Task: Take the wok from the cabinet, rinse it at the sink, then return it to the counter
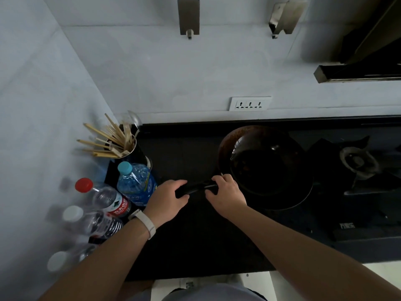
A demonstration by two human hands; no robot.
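Arms forward, left hand (167,198) and right hand (226,197) (fingers (224,178) curled) round the wok handle (199,187).

Wok (269,168) on counter (195,235), bottles (121,192) left, burner (359,161) right

Black wok (269,168), black counter (195,235), red-capped bottle (102,196), blue bottle (135,183).

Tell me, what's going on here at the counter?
A person grips the handle of the wok with both hands: left hand at its end, right hand nearer the bowl. The wok is over the dark counter, just left of a gas burner. Farther left stand bottles and a chopstick cup.
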